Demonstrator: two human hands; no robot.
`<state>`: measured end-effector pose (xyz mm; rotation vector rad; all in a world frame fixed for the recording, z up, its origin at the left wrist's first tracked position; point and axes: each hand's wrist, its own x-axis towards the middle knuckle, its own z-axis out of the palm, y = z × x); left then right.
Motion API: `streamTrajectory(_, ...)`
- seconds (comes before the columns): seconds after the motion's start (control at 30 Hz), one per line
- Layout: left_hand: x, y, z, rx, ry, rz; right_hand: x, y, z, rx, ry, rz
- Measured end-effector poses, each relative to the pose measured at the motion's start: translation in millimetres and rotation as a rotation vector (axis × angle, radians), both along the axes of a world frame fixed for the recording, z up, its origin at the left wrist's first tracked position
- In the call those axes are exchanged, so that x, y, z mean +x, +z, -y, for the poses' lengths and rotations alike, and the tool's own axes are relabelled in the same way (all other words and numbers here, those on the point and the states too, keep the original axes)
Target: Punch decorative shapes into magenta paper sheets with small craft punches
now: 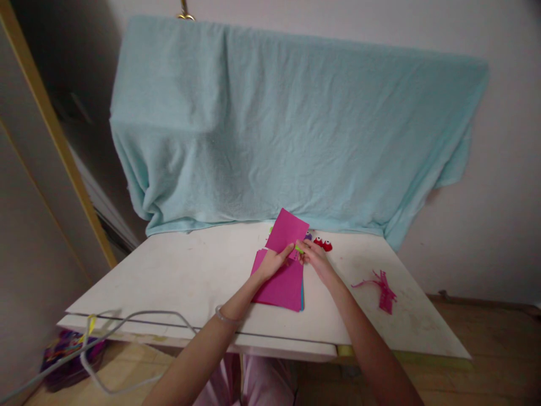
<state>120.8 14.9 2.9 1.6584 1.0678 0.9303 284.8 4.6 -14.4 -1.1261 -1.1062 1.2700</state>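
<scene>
My left hand (274, 263) pinches a magenta paper sheet (288, 230) near its lower edge, thumb on top. The sheet is raised and tilted above a stack of paper (279, 288), magenta on top with a blue edge showing on the right. My right hand (311, 252) is closed on a small lime-green object (299, 248) at the sheet's lower right corner; fingers hide most of it, so its kind cannot be made out. Small dark marks show on the sheet beside it. Just behind my right hand lie red pieces with googly eyes (323, 244) and a purple piece (308, 235).
Cut magenta scraps (385, 293) lie on the white table (186, 270) at the right. A light blue cloth (296, 124) hangs behind the table. A grey cable (139, 313) loops over the front left edge. A purple bag-like item (70, 361) is on the floor.
</scene>
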Motion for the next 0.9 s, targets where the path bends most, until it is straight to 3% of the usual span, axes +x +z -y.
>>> streamTrajectory(0.57,-4,11.3,3,-0.065,-0.014,-0.004,1,-0.2,0,0.026,0.010,0.030)
streamTrajectory(0.9,0,-1.8,-1,-0.040,-0.024,0.012,3,1.9,2,0.048,-0.007,0.054)
